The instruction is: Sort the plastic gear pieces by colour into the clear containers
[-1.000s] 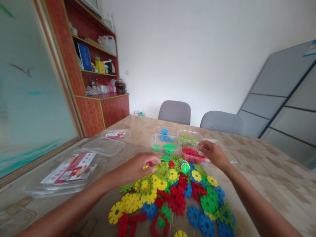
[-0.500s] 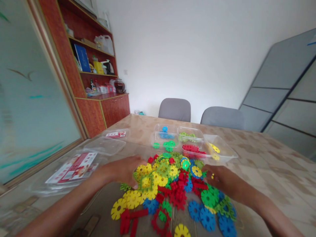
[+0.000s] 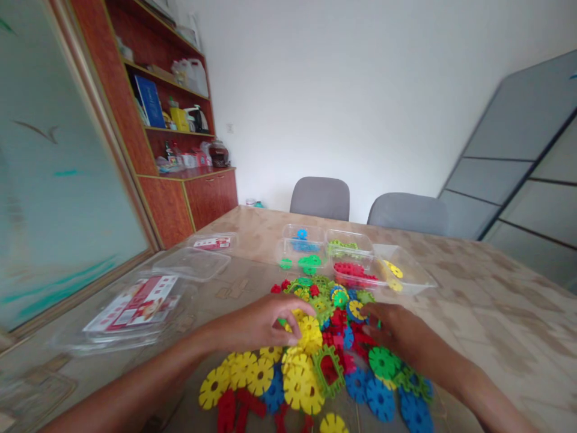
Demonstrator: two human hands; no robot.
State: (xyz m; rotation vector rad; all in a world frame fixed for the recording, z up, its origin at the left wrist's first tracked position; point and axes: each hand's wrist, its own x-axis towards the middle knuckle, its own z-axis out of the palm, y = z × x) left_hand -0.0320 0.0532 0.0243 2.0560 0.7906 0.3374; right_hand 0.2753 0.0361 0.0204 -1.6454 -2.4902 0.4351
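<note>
A heap of plastic snowflake discs and notched linking pieces lies on the table in front of me. My left hand (image 3: 265, 322) arches over the left of the heap, thumb and fingers apart, beside some yellow discs (image 3: 310, 334). Nearer me, a light-green square frame (image 3: 329, 370) leans by more yellow discs (image 3: 300, 382). My right hand (image 3: 390, 325) is at the heap's right side, its fingers bent and apart, next to a blue and yellow disc (image 3: 356, 310) and red pieces (image 3: 359, 346). Green discs (image 3: 383, 363) and blue discs (image 3: 379, 398) lie below it.
Behind the heap stand clear boxes holding blue discs (image 3: 305, 246), green discs (image 3: 310, 261), red pieces (image 3: 354, 272) and yellow discs (image 3: 393, 269). Clear lids (image 3: 192, 264) and a printed card (image 3: 130, 304) lie at left. Two grey chairs (image 3: 320, 197) stand beyond the table.
My left hand has moved right across the heap, and yellow discs and the light-green square frame have shifted right and nearer me. My right hand has moved slightly left.
</note>
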